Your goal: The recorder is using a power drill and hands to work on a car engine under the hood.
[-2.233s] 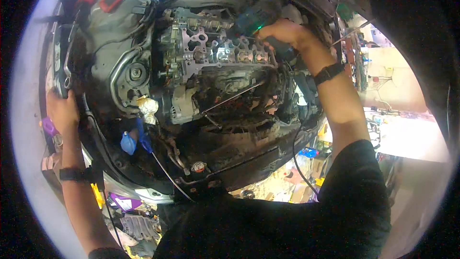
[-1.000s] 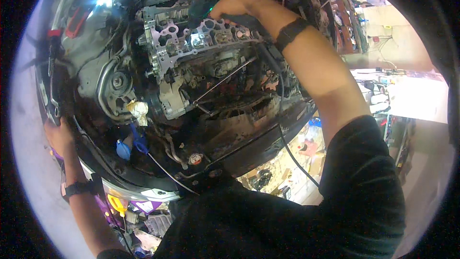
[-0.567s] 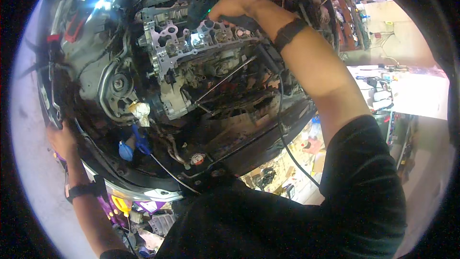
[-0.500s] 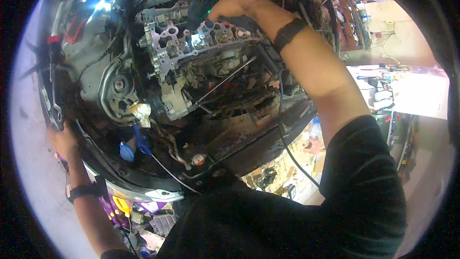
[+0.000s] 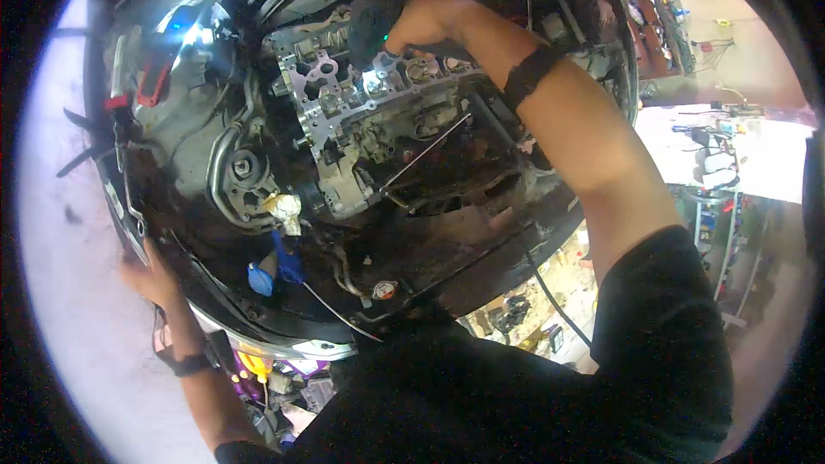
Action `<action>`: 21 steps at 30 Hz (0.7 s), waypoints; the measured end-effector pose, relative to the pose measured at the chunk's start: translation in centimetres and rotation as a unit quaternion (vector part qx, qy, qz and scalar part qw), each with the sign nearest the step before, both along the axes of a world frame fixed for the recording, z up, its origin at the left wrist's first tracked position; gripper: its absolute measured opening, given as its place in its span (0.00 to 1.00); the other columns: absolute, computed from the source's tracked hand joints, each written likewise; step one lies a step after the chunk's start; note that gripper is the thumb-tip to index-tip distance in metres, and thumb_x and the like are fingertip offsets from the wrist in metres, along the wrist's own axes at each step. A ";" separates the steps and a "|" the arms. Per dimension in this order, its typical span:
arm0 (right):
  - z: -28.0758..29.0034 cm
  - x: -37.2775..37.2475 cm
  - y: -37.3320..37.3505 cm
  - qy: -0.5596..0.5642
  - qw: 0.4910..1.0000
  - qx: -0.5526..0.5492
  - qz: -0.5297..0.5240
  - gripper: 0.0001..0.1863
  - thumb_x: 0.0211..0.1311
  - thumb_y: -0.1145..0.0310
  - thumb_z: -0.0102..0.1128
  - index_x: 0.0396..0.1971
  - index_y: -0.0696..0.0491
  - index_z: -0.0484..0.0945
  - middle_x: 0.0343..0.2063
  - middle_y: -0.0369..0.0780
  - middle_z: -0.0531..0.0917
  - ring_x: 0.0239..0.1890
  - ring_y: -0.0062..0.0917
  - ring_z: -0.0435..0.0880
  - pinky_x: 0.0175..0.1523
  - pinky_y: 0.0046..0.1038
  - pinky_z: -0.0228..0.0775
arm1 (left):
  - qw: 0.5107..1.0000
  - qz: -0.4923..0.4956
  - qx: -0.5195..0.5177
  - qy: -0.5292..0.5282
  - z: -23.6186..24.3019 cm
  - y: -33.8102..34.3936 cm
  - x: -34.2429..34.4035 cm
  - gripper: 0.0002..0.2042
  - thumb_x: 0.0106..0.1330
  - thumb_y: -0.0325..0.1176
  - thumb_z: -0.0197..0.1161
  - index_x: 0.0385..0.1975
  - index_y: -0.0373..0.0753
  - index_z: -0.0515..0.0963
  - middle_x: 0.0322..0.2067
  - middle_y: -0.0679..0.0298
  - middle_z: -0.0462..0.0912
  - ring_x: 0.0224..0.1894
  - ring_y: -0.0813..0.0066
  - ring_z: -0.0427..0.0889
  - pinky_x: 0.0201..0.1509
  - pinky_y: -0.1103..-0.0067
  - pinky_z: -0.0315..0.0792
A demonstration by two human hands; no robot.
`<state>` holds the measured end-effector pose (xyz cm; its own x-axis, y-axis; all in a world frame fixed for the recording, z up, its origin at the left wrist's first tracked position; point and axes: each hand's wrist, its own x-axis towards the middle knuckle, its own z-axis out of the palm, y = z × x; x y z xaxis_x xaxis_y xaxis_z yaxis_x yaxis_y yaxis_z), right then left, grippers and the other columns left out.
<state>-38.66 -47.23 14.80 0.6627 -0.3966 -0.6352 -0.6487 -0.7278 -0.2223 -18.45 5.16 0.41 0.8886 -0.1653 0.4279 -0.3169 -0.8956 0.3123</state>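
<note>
My right hand (image 5: 430,21) is wrapped round a black cordless power driver (image 5: 374,21) with a small green light. The driver is held over a bare metal cylinder head (image 5: 344,107) in a car's engine bay. A bright spot lights the head just below it; the driver's tip is hard to make out. At the left fender edge, my left hand (image 5: 155,279) has a finger stretched out and seems to hold nothing. Just beyond its fingertips, a long metal wrench (image 5: 137,215) lies along the fender.
A lit work lamp (image 5: 193,34) and a red-framed tool (image 5: 153,82) lie at the upper left. A thin metal rod (image 5: 430,149) slants in front of the engine. Crumpled pale wrapping (image 5: 285,210) and a blue cap (image 5: 260,278) are nearer. A cluttered bench (image 5: 713,155) stands at right.
The whole view has shifted, so the engine bay sits further right and slightly lower. My left hand has drawn back slightly from the wrench end. My right hand still holds the driver over the head.
</note>
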 end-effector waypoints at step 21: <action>-1.5 -0.8 -3.4 -0.022 0.996 -0.010 0.090 0.27 0.35 0.50 0.64 0.31 0.59 0.84 0.30 0.47 0.84 0.31 0.34 0.81 0.36 0.36 0.71 | 0.881 -0.371 0.110 0.273 -3.7 -39.7 -13.0 0.13 0.58 0.42 0.63 0.35 0.39 0.80 0.38 0.55 0.81 0.44 0.54 0.80 0.46 0.64 0.74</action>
<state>-39.49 -50.64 13.31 0.7518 -0.2806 -0.5968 -0.4967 -0.8362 -0.2326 -31.42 -34.55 -3.29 0.5645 -0.8126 -0.1452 -0.6966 -0.5634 0.4442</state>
